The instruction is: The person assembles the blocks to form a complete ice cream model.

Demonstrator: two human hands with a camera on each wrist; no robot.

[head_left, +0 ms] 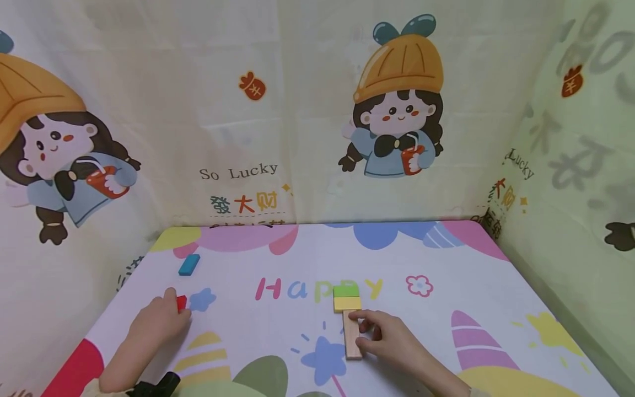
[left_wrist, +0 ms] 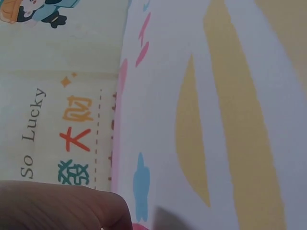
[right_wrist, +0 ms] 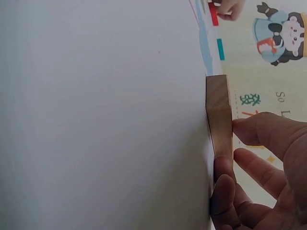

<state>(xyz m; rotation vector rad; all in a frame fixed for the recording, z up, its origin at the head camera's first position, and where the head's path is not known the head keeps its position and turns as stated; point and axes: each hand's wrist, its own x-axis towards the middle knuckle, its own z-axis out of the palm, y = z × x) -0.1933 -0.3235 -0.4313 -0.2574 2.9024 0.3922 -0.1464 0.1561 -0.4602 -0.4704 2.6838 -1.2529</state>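
Note:
A plain wooden block (head_left: 351,336) lies lengthwise on the table, its far end right at a yellow block (head_left: 347,304). Beyond the yellow one, a green block (head_left: 345,290) lies flush against it. My right hand (head_left: 392,339) holds the wooden block from the right, index finger near its far end and thumb lower down. In the right wrist view, the wooden block (right_wrist: 219,112) shows its near end and side, with bent fingers around its other end. Over on the left, my left hand (head_left: 161,317) grips a red block (head_left: 181,303), mostly hidden by the fingers.
A blue block (head_left: 189,264) lies farther back on the left, beyond the left hand. The table (head_left: 278,325) has a printed cover with "Happy" and coloured shapes. Printed cloth walls (head_left: 307,138) stand behind the table and at both sides.

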